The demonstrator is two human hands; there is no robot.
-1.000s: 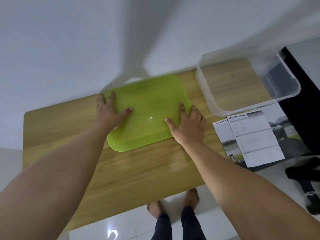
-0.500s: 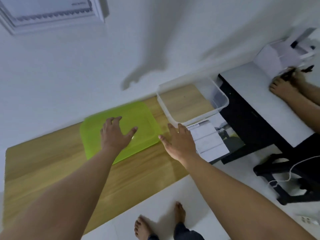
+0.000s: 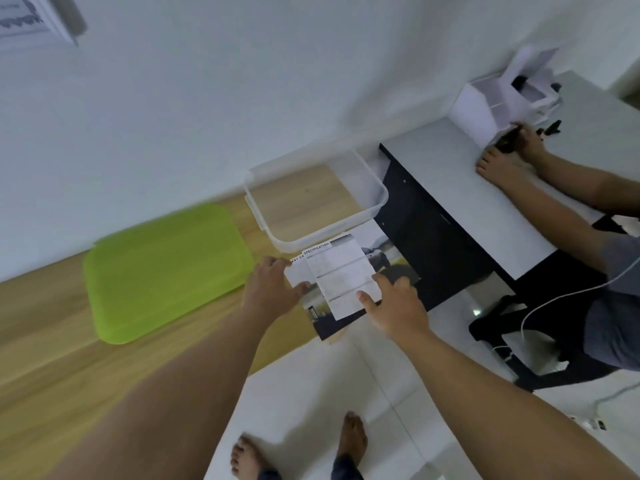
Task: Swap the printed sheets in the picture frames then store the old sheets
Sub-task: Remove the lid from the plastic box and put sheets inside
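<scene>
At the right end of the pale wood-grain table (image 3: 52, 341), the right hand (image 3: 394, 306) rests flat and relaxed on the thin stack of printed paper sheets (image 3: 341, 271), a white text page over a car photo. The left hand (image 3: 273, 292) lays its thumb on their left edge; whether it pinches them is unclear. A clear rectangular plastic box (image 3: 318, 237) touches the stack behind, and a lime-green rounded plastic lid (image 3: 166, 268) lies to the left.

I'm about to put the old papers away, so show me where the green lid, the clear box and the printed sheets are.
green lid (image 3: 166, 271), head view, middle of its top face.
clear box (image 3: 311, 239), head view, its near wall.
printed sheets (image 3: 341, 275), head view, middle of the top white page.
</scene>
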